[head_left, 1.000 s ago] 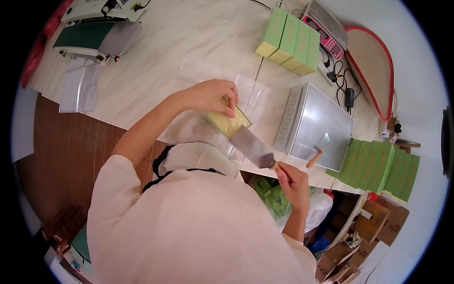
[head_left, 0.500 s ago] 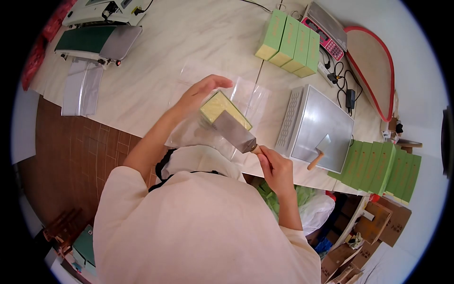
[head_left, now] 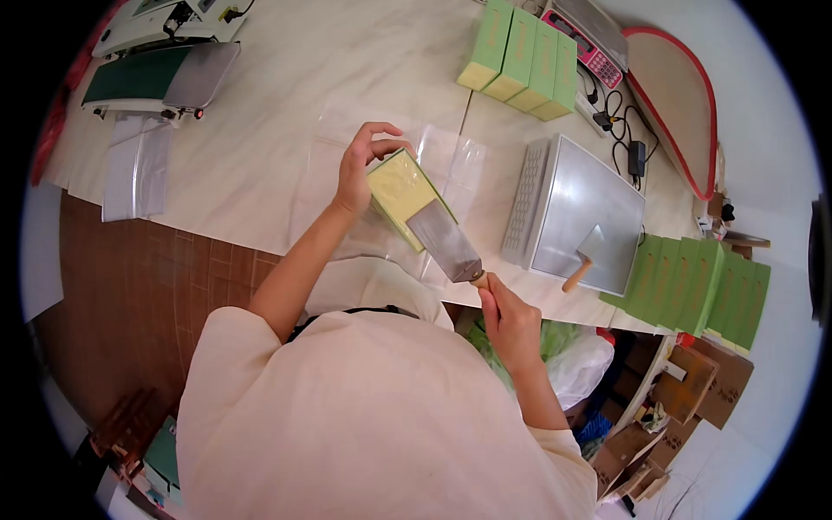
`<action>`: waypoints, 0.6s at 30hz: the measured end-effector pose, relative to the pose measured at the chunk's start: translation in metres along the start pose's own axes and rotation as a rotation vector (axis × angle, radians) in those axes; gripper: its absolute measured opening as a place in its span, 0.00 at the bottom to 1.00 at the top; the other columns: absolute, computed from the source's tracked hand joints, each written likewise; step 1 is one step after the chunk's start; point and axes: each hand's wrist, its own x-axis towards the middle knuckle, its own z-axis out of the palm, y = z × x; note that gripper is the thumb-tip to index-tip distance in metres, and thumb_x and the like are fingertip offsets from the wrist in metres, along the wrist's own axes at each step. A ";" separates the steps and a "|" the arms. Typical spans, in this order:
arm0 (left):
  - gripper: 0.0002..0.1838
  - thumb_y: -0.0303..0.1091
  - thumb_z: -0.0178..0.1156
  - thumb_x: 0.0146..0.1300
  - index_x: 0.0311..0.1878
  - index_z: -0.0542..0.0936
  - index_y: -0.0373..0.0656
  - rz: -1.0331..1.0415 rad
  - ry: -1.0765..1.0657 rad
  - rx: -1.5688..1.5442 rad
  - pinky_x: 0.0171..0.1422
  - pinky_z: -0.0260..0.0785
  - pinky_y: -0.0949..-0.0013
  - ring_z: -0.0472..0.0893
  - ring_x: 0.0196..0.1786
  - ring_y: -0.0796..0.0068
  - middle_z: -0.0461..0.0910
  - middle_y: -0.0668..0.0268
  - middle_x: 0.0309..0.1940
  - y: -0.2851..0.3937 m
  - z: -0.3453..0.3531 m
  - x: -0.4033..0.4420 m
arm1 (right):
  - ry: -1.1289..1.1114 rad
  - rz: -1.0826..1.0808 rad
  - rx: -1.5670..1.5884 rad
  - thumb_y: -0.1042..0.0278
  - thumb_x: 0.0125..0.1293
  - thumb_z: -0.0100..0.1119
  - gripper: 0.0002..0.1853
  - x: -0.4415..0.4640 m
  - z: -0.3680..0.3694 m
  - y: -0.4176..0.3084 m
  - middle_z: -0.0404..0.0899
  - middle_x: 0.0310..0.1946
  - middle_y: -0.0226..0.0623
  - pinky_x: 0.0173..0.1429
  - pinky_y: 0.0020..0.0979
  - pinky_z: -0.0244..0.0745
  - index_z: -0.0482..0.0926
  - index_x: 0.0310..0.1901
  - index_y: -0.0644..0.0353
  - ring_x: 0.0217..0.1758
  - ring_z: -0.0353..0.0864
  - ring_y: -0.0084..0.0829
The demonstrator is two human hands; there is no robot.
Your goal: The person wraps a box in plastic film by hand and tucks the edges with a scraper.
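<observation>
Box: the oblong box (head_left: 396, 186) lies between the hands, just right of the left hand (head_left: 357, 171) and far-left of the right hand (head_left: 513, 322); pale yellow face, green edges, glossy clear wrap.
Left hand: fingers bent about the box's far-left end; how firmly, I cannot tell.
Right hand: apart from the left, wrapped around the scraper's wooden handle.
Scraper: the scraper (head_left: 444, 241) has its flat metal blade over the near part of the yellow face (whether it presses is unclear).
Table: the table (head_left: 295, 69) is pale, marble-veined, with creased clear plastic (head_left: 325, 160) spread on it.
</observation>
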 end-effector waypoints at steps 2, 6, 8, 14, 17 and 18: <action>0.40 0.73 0.32 0.68 0.53 0.65 0.39 0.006 -0.009 -0.037 0.49 0.74 0.67 0.82 0.40 0.67 0.84 0.54 0.41 -0.006 -0.001 0.003 | -0.017 0.013 -0.009 0.65 0.68 0.61 0.12 -0.007 -0.002 -0.003 0.78 0.21 0.35 0.24 0.34 0.71 0.80 0.51 0.57 0.20 0.78 0.35; 0.37 0.72 0.32 0.69 0.50 0.64 0.41 0.021 -0.023 -0.047 0.50 0.74 0.67 0.82 0.41 0.67 0.84 0.54 0.40 -0.008 -0.003 0.003 | 0.001 0.017 -0.035 0.65 0.68 0.61 0.12 -0.022 -0.003 -0.004 0.79 0.22 0.35 0.24 0.34 0.71 0.80 0.51 0.58 0.20 0.79 0.35; 0.38 0.74 0.32 0.68 0.50 0.64 0.42 0.006 -0.016 -0.036 0.51 0.74 0.66 0.82 0.40 0.67 0.84 0.55 0.40 -0.010 -0.004 0.004 | -0.011 0.041 -0.026 0.66 0.69 0.60 0.12 -0.026 -0.008 -0.007 0.80 0.24 0.37 0.25 0.34 0.72 0.80 0.51 0.59 0.21 0.80 0.36; 0.39 0.74 0.30 0.69 0.49 0.71 0.45 0.000 0.025 -0.144 0.44 0.62 0.74 0.79 0.40 0.79 0.86 0.66 0.39 -0.019 0.000 0.002 | -0.025 0.052 0.067 0.70 0.68 0.61 0.10 -0.022 -0.019 -0.007 0.82 0.28 0.44 0.29 0.33 0.74 0.82 0.48 0.62 0.25 0.81 0.40; 0.43 0.78 0.31 0.65 0.50 0.70 0.43 -0.081 -0.001 -0.227 0.53 0.70 0.67 0.80 0.46 0.71 0.83 0.59 0.43 -0.023 -0.003 0.000 | -0.011 0.066 0.102 0.69 0.67 0.62 0.08 -0.008 -0.013 -0.015 0.82 0.29 0.44 0.29 0.34 0.74 0.82 0.45 0.62 0.25 0.82 0.40; 0.43 0.78 0.31 0.65 0.50 0.70 0.43 -0.075 0.008 -0.231 0.53 0.70 0.67 0.80 0.46 0.71 0.83 0.59 0.43 -0.029 -0.003 -0.001 | 0.006 0.081 0.114 0.70 0.68 0.60 0.08 -0.006 -0.008 -0.012 0.81 0.27 0.45 0.30 0.33 0.73 0.82 0.46 0.62 0.24 0.79 0.38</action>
